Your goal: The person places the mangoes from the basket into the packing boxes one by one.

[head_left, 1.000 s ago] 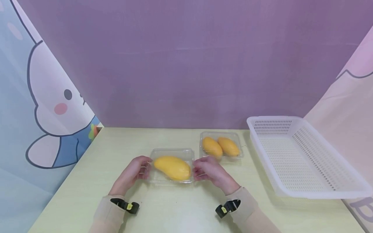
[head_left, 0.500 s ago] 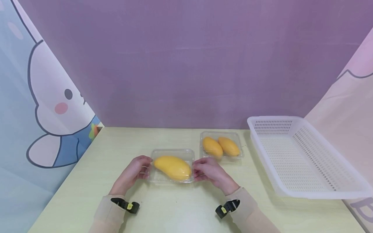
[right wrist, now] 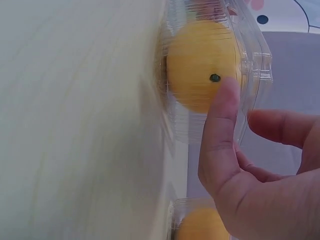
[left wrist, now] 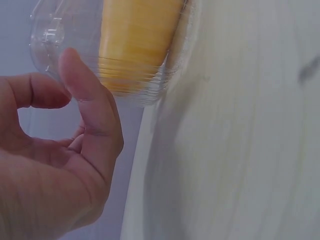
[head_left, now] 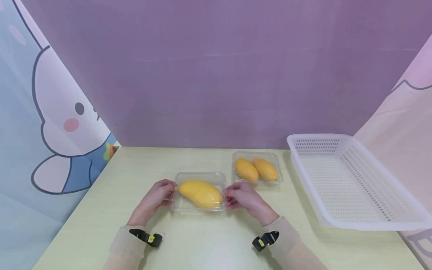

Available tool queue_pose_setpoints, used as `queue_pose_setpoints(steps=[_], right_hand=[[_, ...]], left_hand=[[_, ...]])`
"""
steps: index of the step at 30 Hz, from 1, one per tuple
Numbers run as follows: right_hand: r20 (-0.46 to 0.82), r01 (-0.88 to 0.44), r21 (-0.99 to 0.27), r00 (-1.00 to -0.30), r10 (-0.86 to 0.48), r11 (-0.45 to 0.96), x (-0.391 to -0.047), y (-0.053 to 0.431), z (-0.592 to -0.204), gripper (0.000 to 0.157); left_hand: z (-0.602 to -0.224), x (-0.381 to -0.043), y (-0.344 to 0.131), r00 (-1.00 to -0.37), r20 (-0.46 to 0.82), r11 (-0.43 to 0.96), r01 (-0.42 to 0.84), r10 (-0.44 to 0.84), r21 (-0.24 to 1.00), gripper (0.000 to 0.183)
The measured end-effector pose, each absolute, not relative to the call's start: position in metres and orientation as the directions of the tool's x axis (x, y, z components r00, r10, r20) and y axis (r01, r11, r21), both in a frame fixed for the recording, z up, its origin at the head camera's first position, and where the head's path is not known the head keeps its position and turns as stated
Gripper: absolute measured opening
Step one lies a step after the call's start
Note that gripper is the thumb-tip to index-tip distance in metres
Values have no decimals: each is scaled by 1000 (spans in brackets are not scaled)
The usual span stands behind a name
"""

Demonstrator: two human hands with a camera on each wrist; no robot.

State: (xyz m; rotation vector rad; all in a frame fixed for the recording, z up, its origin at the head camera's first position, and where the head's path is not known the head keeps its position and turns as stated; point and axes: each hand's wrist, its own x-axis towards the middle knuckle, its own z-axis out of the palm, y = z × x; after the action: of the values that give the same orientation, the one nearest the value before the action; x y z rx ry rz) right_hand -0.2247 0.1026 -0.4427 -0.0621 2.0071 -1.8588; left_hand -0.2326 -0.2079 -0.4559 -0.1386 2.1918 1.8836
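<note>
A clear plastic clamshell box (head_left: 199, 176) holding one yellow mango (head_left: 201, 194) is on the table between both hands. My left hand (head_left: 156, 198) grips its left end, with the thumb and a curled finger at the corner. On the opposite end, my right hand (head_left: 244, 198) pinches the box. The right wrist view has that thumb (right wrist: 220, 135) against the ribbed side wall and a finger at the rim. Through the plastic there, a small dark green mark shows on the mango's end. In the left wrist view, the thumb (left wrist: 95, 110) overlaps the ribbed wall.
Behind my right hand lies a second clear box (head_left: 258, 154) with two smaller mangoes (head_left: 265, 169). A white perforated basket (head_left: 341, 183) stands at the right of the pale wooden table (head_left: 202, 247). A purple backdrop (head_left: 216, 75) rises along the back edge.
</note>
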Motion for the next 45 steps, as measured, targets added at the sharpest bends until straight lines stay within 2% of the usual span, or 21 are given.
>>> queue_pose_setpoints(steps=[15, 29, 45], right_hand=[[-297, 249, -954, -866, -402, 169, -207, 109, -431, 24], [-357, 316, -934, -821, -446, 166, -202, 105, -441, 16], [-342, 298, -940, -813, -471, 167, -200, 102, -442, 15]], left_hand=[[-456, -233, -207, -966, -248, 176, -232, 78, 957, 31], [-454, -232, -206, -965, -251, 181, -234, 75, 955, 31], [-455, -232, -206, -966, -249, 170, -233, 74, 957, 31]])
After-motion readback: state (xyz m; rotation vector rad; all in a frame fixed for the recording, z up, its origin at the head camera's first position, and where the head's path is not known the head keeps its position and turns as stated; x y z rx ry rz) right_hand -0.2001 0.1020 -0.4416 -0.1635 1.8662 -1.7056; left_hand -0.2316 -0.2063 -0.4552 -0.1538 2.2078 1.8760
